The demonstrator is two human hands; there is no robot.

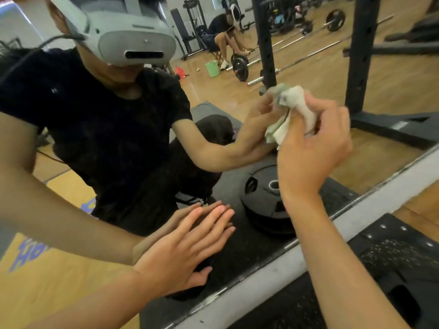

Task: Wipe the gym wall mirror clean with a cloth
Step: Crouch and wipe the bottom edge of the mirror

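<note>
Pressing a bunched-up white-and-green cloth (294, 110) against the mirror (392, 86), the right hand (311, 150) has its fingers curled round it, up on the glass right of middle, meeting its own reflection. The left hand (187, 245) lies flat on the glass lower down, fingers straight and a bit spread, holding nothing, just above the grey bottom frame (285, 264). In the reflection there's a black weight plate (263, 200) lying on dark matting between the two hands, a green bucket (212, 68) further back on the wood floor, and a black rack upright (361, 55) off to the right.
</note>
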